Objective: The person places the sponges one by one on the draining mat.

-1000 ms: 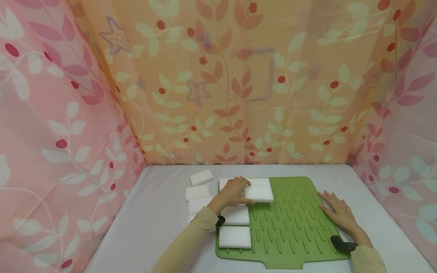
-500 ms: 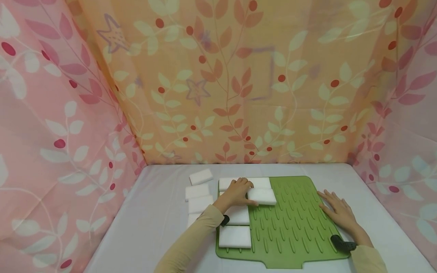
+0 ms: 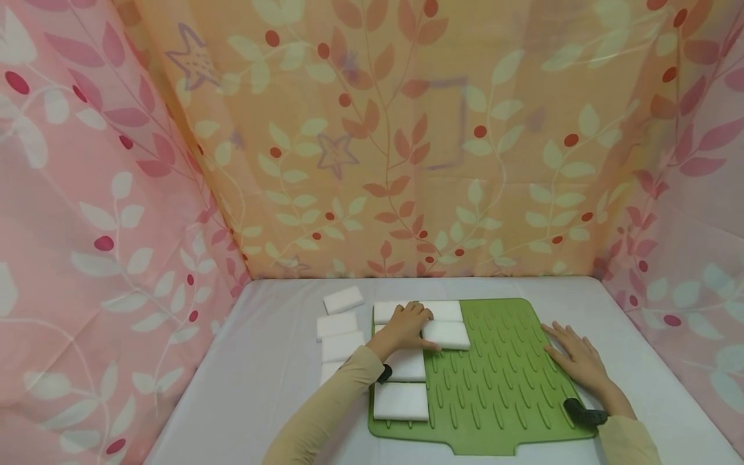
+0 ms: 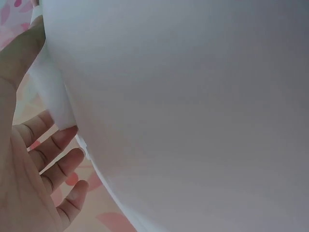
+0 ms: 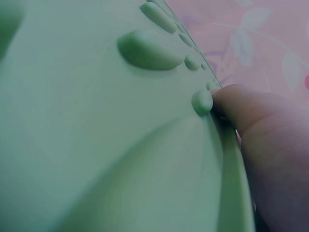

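Note:
My left hand [image 3: 405,330] pinches a white sponge block [image 3: 447,335] between thumb and fingers, in the second row of the green ridged mat [image 3: 500,368]. In the left wrist view, the thumb and fingertips [image 4: 67,133] touch that block's edges, and a large white surface [image 4: 183,116] fills most of the picture. More white sponge blocks [image 3: 401,402] line the mat's left side, partly hidden under the left hand and forearm. My right hand [image 3: 578,361] rests with extended fingers along the mat's right edge; its thumb [image 5: 241,106] shows at that edge in the right wrist view.
Several loose white sponge blocks [image 3: 343,299] lie on the white tabletop [image 3: 256,361] left of the mat, one partly behind the left sleeve. Floral curtains [image 3: 407,194] stand behind and on both sides. A black strap device sits on each wrist.
My left hand and the sponge block have shifted slightly right and toward me on the mat, then settled. The right hand has stayed at the mat's edge.

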Available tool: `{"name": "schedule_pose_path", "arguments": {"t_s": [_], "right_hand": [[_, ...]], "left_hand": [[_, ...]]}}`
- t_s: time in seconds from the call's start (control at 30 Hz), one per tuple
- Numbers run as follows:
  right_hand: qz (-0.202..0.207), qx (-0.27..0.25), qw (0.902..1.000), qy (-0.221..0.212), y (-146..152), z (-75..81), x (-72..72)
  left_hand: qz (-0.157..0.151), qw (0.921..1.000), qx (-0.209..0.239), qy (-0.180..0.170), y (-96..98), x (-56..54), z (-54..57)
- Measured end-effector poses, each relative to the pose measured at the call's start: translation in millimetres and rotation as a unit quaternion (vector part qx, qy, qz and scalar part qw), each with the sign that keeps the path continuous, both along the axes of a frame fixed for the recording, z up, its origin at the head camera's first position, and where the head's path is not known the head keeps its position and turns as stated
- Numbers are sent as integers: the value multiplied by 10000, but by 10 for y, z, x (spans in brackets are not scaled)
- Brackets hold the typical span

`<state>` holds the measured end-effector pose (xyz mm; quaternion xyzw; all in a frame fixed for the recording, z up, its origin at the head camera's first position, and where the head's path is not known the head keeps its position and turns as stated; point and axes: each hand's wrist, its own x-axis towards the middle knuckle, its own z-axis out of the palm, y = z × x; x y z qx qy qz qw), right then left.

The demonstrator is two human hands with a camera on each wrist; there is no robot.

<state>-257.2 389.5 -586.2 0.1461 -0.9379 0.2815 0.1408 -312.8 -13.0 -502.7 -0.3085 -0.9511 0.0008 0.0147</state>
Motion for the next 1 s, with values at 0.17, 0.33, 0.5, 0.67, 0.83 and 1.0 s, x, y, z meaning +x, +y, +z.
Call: {"name": "schedule_pose_path", "arguments": {"t_s": [0.17, 0.33, 0.5, 0.67, 0.83, 1.0], "right_hand": [[-32, -23, 10000, 19, -4, 4, -5], [-3, -18, 10000, 16, -2, 5, -1], [-12, -55, 10000, -17, -4, 7, 7], [-8, -26, 10000, -43, -8, 3, 18], [-9, -12, 10000, -11, -7, 5, 19], [18, -2, 10000, 21, 0, 4, 20]], "left_hand": [[8, 10000, 34, -12, -11, 4, 11], [95, 9996, 218, -149, -44, 17, 18], [119, 9983, 493, -271, -115, 56, 64], [91, 9953, 895, -368, -253, 73, 87], [149, 9918, 1199, -419, -404, 66, 56], [177, 9880, 1488, -373, -564, 89, 53]]}}
